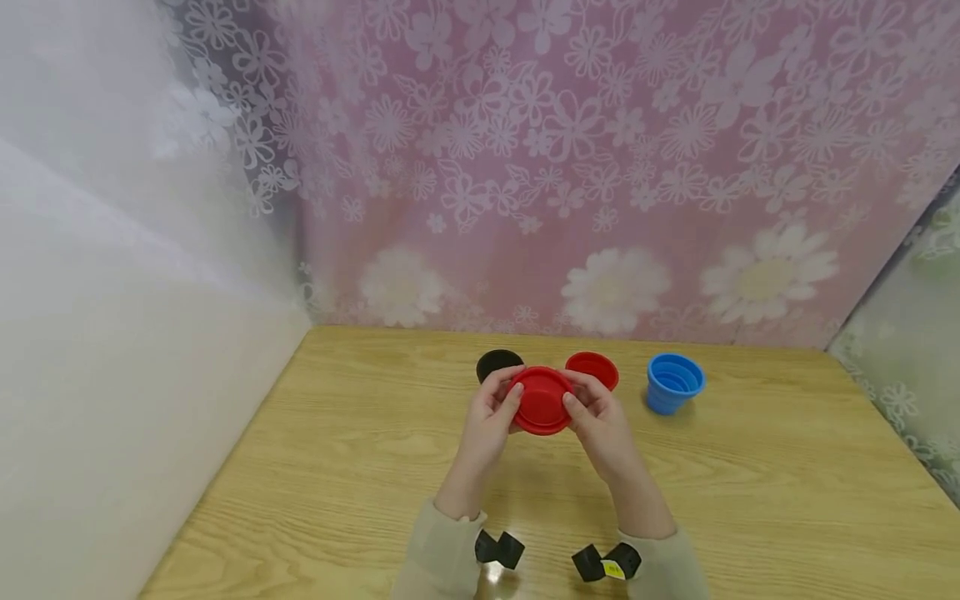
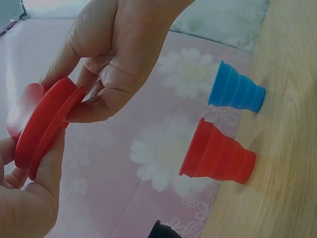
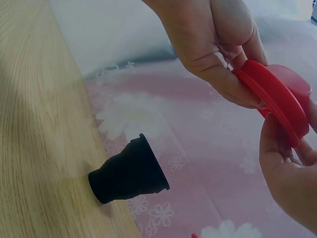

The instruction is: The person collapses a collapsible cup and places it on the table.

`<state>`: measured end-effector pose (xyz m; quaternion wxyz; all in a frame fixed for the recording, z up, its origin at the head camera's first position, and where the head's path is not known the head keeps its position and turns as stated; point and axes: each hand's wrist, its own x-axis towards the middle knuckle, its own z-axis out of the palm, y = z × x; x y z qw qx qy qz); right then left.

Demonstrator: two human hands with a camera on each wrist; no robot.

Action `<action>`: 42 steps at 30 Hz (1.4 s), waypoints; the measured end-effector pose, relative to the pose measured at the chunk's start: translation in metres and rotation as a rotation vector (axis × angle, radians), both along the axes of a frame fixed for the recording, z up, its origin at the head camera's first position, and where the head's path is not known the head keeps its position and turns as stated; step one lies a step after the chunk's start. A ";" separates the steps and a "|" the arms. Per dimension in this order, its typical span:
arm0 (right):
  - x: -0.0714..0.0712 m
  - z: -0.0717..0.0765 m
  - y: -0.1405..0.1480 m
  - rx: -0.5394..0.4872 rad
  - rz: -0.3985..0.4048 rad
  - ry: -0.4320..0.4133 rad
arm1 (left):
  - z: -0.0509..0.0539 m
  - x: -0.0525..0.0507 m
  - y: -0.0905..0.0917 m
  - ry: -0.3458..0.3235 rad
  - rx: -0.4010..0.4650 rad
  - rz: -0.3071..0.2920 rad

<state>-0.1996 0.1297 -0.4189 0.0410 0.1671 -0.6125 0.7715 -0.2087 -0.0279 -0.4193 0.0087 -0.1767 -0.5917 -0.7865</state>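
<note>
A red collapsible cup is held up above the table between both hands, its round hollow side towards the head camera. It is folded flat for the most part, and a round section bulges out at the far side in the left wrist view. My left hand pinches its left rim between thumb and fingers. On the opposite rim, my right hand grips it the same way. Behind the hands stand a black cup and another red cup, both unfolded. Further right is an unfolded blue cup.
The wooden table runs back to a pink flowered curtain. A pale wall borders it on the left, and a flowered panel on the right. Small black devices are worn at both wrists.
</note>
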 end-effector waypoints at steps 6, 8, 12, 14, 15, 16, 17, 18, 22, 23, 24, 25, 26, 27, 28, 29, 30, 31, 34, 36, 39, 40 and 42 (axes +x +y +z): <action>0.000 0.001 -0.001 0.009 -0.033 -0.040 | -0.001 0.000 0.001 -0.028 0.018 0.009; 0.001 0.001 0.000 0.007 -0.045 -0.051 | -0.001 0.000 0.001 -0.036 0.022 0.018; 0.001 0.002 -0.001 -0.001 -0.065 -0.062 | -0.001 0.000 0.001 -0.046 0.034 0.037; 0.002 0.002 -0.001 0.001 -0.078 -0.065 | 0.000 0.001 0.001 -0.047 0.037 0.048; 0.002 0.002 -0.002 0.005 -0.086 -0.067 | 0.000 0.001 0.001 -0.046 0.037 0.053; 0.002 0.003 -0.002 0.011 -0.096 -0.069 | 0.000 0.001 0.002 -0.044 0.036 0.058; 0.002 0.003 -0.002 0.018 -0.110 -0.071 | 0.001 0.001 0.002 -0.039 0.040 0.060; 0.002 0.003 -0.003 0.024 -0.124 -0.073 | 0.001 0.001 0.003 -0.033 0.041 0.064; 0.002 0.003 -0.004 0.037 -0.182 -0.080 | 0.003 0.003 0.004 -0.003 0.030 0.084; 0.002 0.003 -0.005 0.038 -0.196 -0.077 | 0.003 0.003 0.004 0.001 0.030 0.089; 0.002 0.003 -0.005 0.040 -0.210 -0.079 | 0.003 0.003 0.005 0.004 0.023 0.098; 0.002 0.003 -0.006 0.049 -0.226 -0.079 | 0.003 0.003 0.005 0.005 0.018 0.105; 0.002 0.003 -0.007 0.057 -0.240 -0.078 | 0.003 0.004 0.005 0.008 0.016 0.111; 0.002 0.003 -0.007 0.066 -0.254 -0.076 | 0.005 0.005 0.005 0.010 0.014 0.113; 0.002 0.003 -0.008 0.079 -0.267 -0.071 | 0.007 0.006 0.005 0.014 0.008 0.119; 0.002 0.003 -0.008 0.098 -0.281 -0.066 | 0.010 0.008 0.005 0.019 0.001 0.124; 0.002 0.003 -0.009 0.116 -0.293 -0.065 | 0.013 0.010 0.005 0.025 -0.009 0.130; 0.002 0.003 -0.009 0.133 -0.303 -0.056 | 0.016 0.012 0.004 0.031 -0.022 0.138; 0.002 0.002 -0.009 0.170 -0.325 -0.025 | 0.022 0.016 0.004 0.053 -0.068 0.163; 0.002 0.002 -0.010 0.190 -0.337 -0.004 | 0.023 0.016 0.004 0.066 -0.098 0.181; 0.002 0.001 -0.010 0.221 -0.362 0.020 | 0.023 0.016 0.005 0.082 -0.140 0.212; 0.001 0.000 -0.011 0.235 -0.371 0.024 | 0.023 0.016 0.005 0.087 -0.151 0.222; 0.001 0.000 -0.012 0.266 -0.395 0.031 | 0.023 0.016 0.006 0.095 -0.171 0.245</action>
